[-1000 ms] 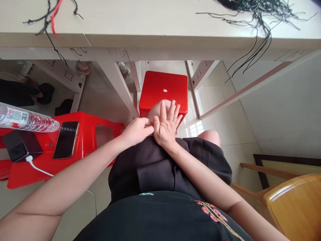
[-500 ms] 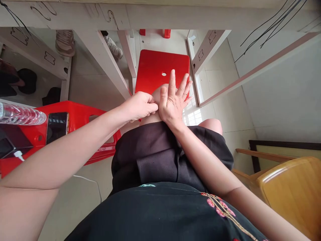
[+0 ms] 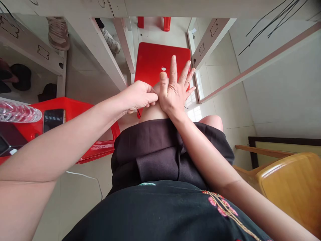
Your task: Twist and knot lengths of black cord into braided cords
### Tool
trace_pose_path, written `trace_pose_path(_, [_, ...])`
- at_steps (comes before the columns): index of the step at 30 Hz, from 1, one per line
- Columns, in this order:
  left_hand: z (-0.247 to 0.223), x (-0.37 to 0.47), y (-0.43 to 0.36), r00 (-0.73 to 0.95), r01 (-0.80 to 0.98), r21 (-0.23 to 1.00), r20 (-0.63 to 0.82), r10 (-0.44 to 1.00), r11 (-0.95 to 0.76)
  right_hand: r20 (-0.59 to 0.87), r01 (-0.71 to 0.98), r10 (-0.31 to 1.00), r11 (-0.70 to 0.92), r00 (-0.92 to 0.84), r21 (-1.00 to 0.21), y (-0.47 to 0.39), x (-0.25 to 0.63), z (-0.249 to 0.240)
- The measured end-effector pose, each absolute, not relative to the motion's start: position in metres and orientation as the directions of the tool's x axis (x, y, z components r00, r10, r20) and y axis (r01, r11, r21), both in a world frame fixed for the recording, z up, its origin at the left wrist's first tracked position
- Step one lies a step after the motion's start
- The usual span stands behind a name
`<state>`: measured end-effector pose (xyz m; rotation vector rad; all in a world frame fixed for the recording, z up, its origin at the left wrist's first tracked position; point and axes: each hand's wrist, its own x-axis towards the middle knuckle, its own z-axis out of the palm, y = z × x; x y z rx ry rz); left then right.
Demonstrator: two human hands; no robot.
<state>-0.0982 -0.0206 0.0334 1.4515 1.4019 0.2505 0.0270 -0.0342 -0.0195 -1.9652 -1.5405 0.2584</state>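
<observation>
My left hand (image 3: 140, 95) is closed in a pinch over my bare knee (image 3: 155, 112), its fingertips close beside the heel of my right hand. What it pinches is too small to make out. A short dark thin line (image 3: 138, 114) shows just below it, and another (image 3: 186, 107) lies to the right of my right wrist. My right hand (image 3: 175, 90) rests its heel on the same knee, palm turned up and fingers spread, with nothing on the palm. Behind the hands stands a red stool (image 3: 160, 57) with a small hole in its top.
At the left, a red stool (image 3: 69, 102) bears a phone (image 3: 54, 119), a clear bottle (image 3: 20, 112) and a dark device (image 3: 11, 137). White table frames (image 3: 96, 50) stand ahead, with a person's shoes (image 3: 58, 32) beyond. Black wires (image 3: 263, 25) hang upper right; a wooden chair (image 3: 291, 177) is lower right.
The view has shifted slightly, so the stool and table frames sit higher. My right fingers are spread a little wider. The dark thin lines near both hands now show. My left hand stays pinched.
</observation>
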Motion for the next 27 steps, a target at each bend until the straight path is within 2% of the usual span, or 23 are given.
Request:
trace_pose_path(2, [0.037, -0.096, -0.021, 0.291, 0.589, 0.773, -0.474, 0.831, 0.235, 0.235, 0.838, 0.927, -0.130, 0.292, -0.530, -0.029, 0.030, -0.022])
trace_pose_path(4, [0.041, -0.093, -0.020, 0.273, 0.599, 0.766, -0.470, 0.839, 0.234, 0.319, 0.862, 0.909, -0.080, 0.270, -0.501, -0.022, 0.033, -0.028])
trace_pose_path(7, [0.044, -0.092, -0.018, 0.239, 0.647, 0.725, -0.487, 0.840, 0.236, 0.388, 0.863, 0.886, -0.026, 0.253, -0.505, -0.014, 0.036, -0.035])
trace_pose_path(11, [0.041, -0.095, -0.011, 0.255, 0.666, 0.715, -0.489, 0.834, 0.216, 0.324, 0.831, 0.901, -0.067, 0.288, -0.552, -0.009, 0.037, -0.040])
trace_pose_path(16, [0.034, -0.096, -0.004, 0.275, 0.656, 0.726, -0.484, 0.831, 0.206, 0.324, 0.810, 0.916, -0.001, 0.237, -0.587, -0.004, 0.039, -0.044])
trace_pose_path(22, [0.038, -0.094, -0.005, 0.268, 0.646, 0.733, -0.478, 0.837, 0.212, 0.108, 0.763, 0.965, -0.119, 0.240, -0.635, -0.013, 0.033, -0.021])
trace_pose_path(27, [0.041, -0.092, -0.006, 0.243, 0.623, 0.745, -0.472, 0.847, 0.236, 0.096, 0.746, 0.964, -0.128, 0.249, -0.654, -0.014, 0.031, -0.014])
